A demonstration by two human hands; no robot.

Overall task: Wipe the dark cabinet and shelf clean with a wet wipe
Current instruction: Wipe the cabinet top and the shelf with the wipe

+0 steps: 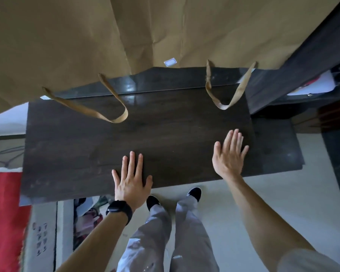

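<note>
– Dark wood across the middle: which part is it?
– The cabinet top [165, 134], seen from above. Its far edge is hidden under brown paper bags [67, 46], which are themselves cut off by the upper and left borders.

– And the loops lying on the wood?
– Two flat paper handles. One [98, 112] lies toward the far left of the top, the other [224, 89] near the far right corner. A small white label [169, 62] sits on a bag's lower edge between them.

– How are the hands placed?
– The left hand [133, 179], with a black watch [119, 210] on its wrist, lies flat at the near edge, fingers spread and straight, holding nothing. The right hand [229, 154] is over the right side of the top, fingers straight and close together, also holding nothing. Whether it touches the wood cannot be told.

– Where is the shelf?
– A lower dark shelf [277, 146] juts out just beyond the right edge of the top. Its far end is lost in shadow under a slanting dark panel [302, 61].

– What else is hard to read?
– Behind that panel a white and red object [310, 85] shows only in part. Below the near left corner, the coloured clutter [88, 218] is too blurred to name. A red cloth [4, 213] is cut off by the left border. Black shoes [152, 202] and pale trousers [186, 232] stand on the light floor [263, 203].
</note>
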